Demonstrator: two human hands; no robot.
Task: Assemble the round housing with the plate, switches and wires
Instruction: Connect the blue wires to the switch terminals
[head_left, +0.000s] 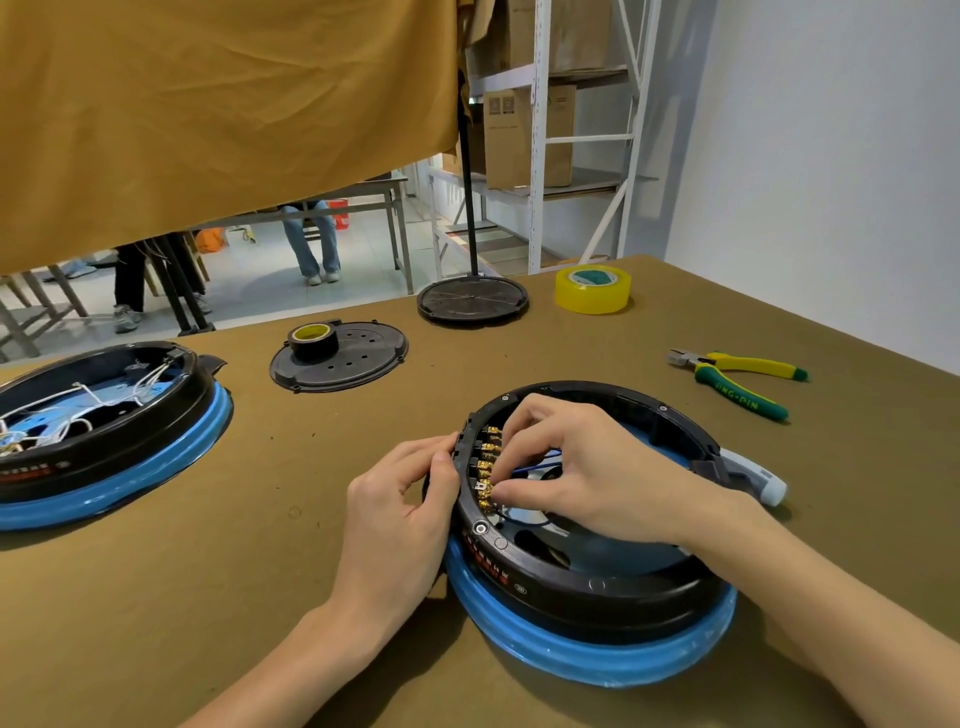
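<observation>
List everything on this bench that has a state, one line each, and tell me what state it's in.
Near housing: open, lidless, switch row exposed.
Left hand: grips housing's outer rim.
Right hand: fingertips pinching at the switches.
Far housing: open, white wires loose inside.
Perforated plate: lying flat, black tape roll on it.
Pliers: lying unused, jaws closed.

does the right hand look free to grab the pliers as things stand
Probably not at once: the right hand is busy pinching at the brass terminals inside the housing. The pliers lie unobstructed on its side.
</observation>
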